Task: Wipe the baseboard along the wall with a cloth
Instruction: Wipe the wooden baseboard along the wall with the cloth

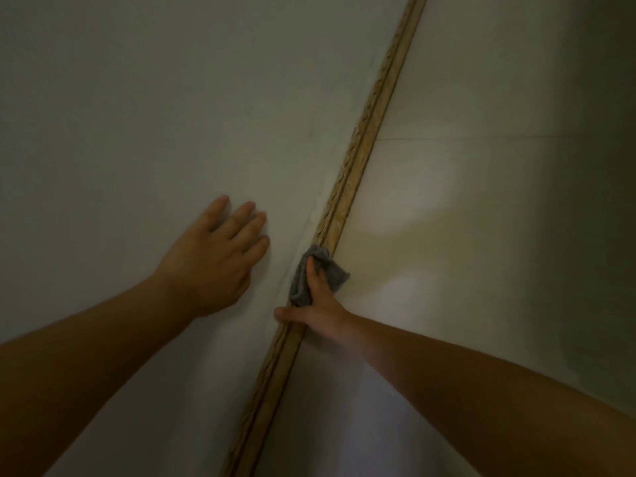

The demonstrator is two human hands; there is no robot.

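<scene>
Wood-toned baseboard, narrow and ridged with a grooved, slightly rough face, runs diagonally between a smooth pale wall and glossy pale floor tiles. The right hand presses a crumpled grey cloth, soft and nubby, against the baseboard, fingers curled over its folds and thumb stretched along the trim. The left hand rests flat on the wall, fingers straight.

The long tan wooden baseboard looks rough and bumpy. The small grey cloth looks soft. The pale floor tiles look shiny.
</scene>
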